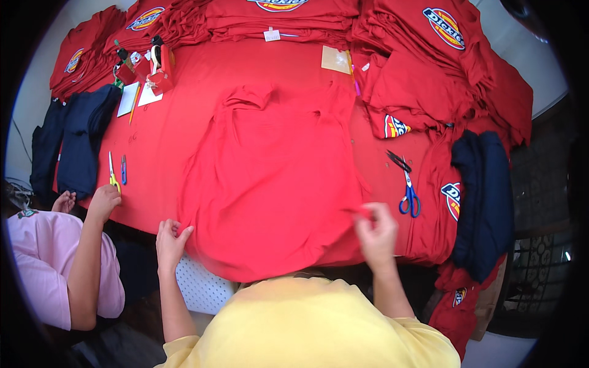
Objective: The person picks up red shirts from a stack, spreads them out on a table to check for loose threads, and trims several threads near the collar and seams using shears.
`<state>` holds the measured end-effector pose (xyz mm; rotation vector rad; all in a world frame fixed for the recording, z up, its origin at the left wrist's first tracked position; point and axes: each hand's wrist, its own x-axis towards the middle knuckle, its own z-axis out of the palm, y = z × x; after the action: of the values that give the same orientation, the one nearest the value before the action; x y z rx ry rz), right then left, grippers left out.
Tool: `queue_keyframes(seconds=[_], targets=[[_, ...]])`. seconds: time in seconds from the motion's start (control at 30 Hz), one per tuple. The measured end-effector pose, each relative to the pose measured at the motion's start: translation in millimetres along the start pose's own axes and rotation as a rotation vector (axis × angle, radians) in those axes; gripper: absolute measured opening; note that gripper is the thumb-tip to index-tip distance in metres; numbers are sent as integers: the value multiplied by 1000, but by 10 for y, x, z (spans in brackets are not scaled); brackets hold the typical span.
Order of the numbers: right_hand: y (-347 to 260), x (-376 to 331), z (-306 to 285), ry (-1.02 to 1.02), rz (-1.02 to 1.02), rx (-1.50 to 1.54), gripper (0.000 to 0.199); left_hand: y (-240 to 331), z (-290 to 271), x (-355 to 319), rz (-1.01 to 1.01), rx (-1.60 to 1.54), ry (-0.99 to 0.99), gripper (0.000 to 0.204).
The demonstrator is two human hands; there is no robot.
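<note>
A red T-shirt (270, 178) lies spread flat on the red-covered table (178, 122), neck away from me, hem hanging over the near edge. My left hand (170, 240) pinches the hem at the shirt's lower left corner. At the shirt's right side, near the hem, my right hand (375, 230) is closed on a fold of the red fabric. Blue-handled scissors (406, 184) lie on the table just right of my right hand.
Stacks of red shirts with printed logos (442, 37) line the far and right sides. Dark navy garments lie at the left (80, 141) and right (485, 196). A second person in pink (49, 257) sits at my left, hand by yellow snips (113, 175). Tape dispenser (161, 67) far left.
</note>
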<state>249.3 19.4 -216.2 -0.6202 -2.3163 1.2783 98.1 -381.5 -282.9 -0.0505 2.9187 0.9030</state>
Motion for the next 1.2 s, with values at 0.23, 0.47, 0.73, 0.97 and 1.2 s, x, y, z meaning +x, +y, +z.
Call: queue_keyframes(seconds=[0.23,0.47,0.73,0.97,1.2], targets=[[86,-451,718,-878,-503,-395,60,-160,-117,-303,23,-6,173,24],[74,-495,671,-856,-593,-395,51,-55,53,-325,-17,64,60,35],[-78,-456,529,-1002,-437,-364,38,752,171,-523,286,-435,318,15],[-351,-233,620,-1172,-482,-452,31,883,785,-939,748,-59,-93,35],[-374,1007,1913,-515,-654,-99,25,823,756,-911,749,-92,-57,38]])
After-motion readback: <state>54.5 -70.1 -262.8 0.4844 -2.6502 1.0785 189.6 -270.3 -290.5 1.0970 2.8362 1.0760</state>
